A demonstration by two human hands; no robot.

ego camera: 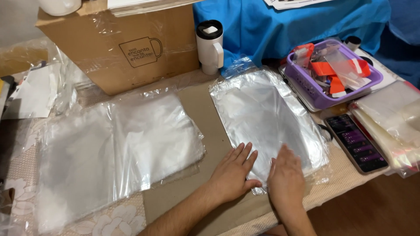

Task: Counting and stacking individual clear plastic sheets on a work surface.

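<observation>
Head view is showing both hands lying flat on the near edge of a stack of clear, glossy plastic bags (267,116), which is serving as the landmark. Left hand (232,172) is resting palm down with fingers spread on the stack's near left corner; right hand (286,175) is lying just beside it, fingers together and extended, clamped on nothing. Neither hand is pinching a sheet, as far as can be seen.

The stack is sitting on a brown cardboard sheet (205,126). Left of the stack, a second, wider pile of clear plastic bags (118,153) is lying apart from it. Behind the stack, a white insulated tumbler with a black lid (209,46) is standing upright beside a brown cardboard box (127,48). Right of the stack, a purple plastic basket (332,76) is holding small packets, and a dark smartphone (356,142) is lying face up.

Judgement: the step in hand appears to be pressing or squaring the stack. Lifting a single sheet would be calling for a fingertip pinch at the near edge, since thin film tends to cling.
</observation>
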